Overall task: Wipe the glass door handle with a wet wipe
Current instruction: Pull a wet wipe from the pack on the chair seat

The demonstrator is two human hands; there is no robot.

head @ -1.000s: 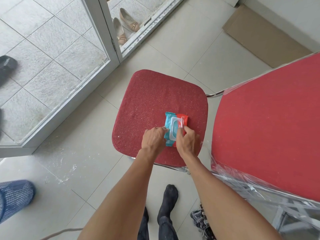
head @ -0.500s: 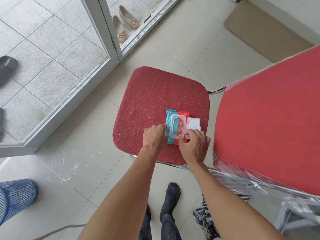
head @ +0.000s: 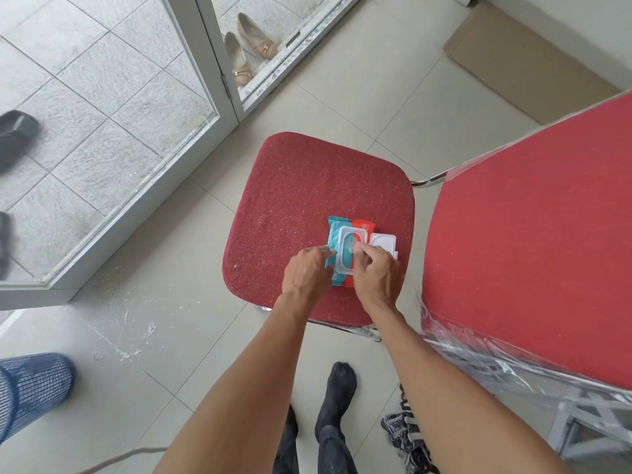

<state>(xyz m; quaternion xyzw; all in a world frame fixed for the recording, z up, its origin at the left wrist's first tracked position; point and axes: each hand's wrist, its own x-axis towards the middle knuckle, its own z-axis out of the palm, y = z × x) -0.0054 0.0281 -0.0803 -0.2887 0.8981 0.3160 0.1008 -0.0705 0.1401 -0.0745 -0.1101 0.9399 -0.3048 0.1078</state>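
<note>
Now right hand (head: 376,273) fingers (head: 360,249) pinch at the pack (head: 337,234) opening directly beneath; left hand (head: 306,271) presses its near edge, gripping nothing

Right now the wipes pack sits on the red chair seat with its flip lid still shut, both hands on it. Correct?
Not quite: the head view shows the flip lid open, swung to the right. The wipes pack does sit on the red chair seat, left hand and right hand on it.
</note>
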